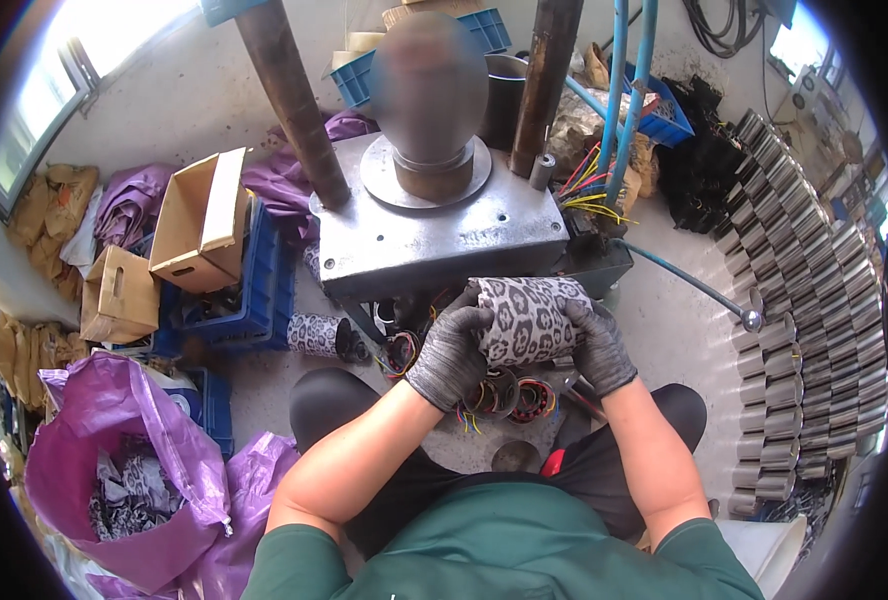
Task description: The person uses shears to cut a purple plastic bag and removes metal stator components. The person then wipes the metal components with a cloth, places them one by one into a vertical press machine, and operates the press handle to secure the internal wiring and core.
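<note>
Between my two grey-gloved hands is a cylinder with a black-and-grey leopard-print surface [530, 320]. My left hand [451, 350] grips its left end, thumb along the top edge. Round the right end my right hand [602, 345] is closed. The cylinder lies sideways, just in front of the near edge of a metal press bed [444, 245]. Below it, on the floor between my legs, sit ring-shaped wound motor stators [534, 400] with coloured wires. A second leopard-print cylinder [314, 335] lies on the floor to the left.
Steel columns [289, 100] flank a round part [434, 180] on the press bed. Stacked metal cylinders [804, 330] line the right side. A lever with a ball end [752, 320] juts out right. At left stand cardboard boxes [204, 220], a blue crate [264, 280] and an open purple sack [54, 470].
</note>
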`<state>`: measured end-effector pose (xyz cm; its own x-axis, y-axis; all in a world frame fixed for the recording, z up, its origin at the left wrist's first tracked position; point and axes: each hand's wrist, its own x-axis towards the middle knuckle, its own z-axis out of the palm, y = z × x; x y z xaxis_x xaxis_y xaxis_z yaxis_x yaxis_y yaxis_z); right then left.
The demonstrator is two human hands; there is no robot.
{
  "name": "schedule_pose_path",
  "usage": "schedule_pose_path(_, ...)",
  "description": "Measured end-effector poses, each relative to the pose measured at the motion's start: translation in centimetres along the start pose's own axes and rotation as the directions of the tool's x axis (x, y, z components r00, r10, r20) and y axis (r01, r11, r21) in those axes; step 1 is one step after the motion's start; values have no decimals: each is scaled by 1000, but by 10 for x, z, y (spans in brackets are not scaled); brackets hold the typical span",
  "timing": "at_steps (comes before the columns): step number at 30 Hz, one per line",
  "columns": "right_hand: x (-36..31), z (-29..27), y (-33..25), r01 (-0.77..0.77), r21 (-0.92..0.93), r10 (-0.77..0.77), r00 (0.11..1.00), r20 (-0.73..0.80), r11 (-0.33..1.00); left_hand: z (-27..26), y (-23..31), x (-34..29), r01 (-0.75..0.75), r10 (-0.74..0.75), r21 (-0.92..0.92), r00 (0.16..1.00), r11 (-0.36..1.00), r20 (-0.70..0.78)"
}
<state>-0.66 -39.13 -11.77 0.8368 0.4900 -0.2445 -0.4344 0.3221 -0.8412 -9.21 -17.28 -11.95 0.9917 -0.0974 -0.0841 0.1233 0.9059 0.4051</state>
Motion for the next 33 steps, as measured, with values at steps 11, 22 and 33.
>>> schedule_pose_path(11, 14, -22, 3, -34, 179, 54, 993, -104, 983, 6, 13, -8, -66, 56, 788, 998, 613, 40)
schedule_pose_path(22, -5, -27, -35, 57, 69, -50, 993, -105, 996, 25, 25, -24, -287, -185, 945, 931, 158, 314)
schedule_pose_path(33, -16, -30, -45, 86, -83, -88, 996, -26, 993, 31, 20, -11, -210, -284, 924, 951, -319, 119)
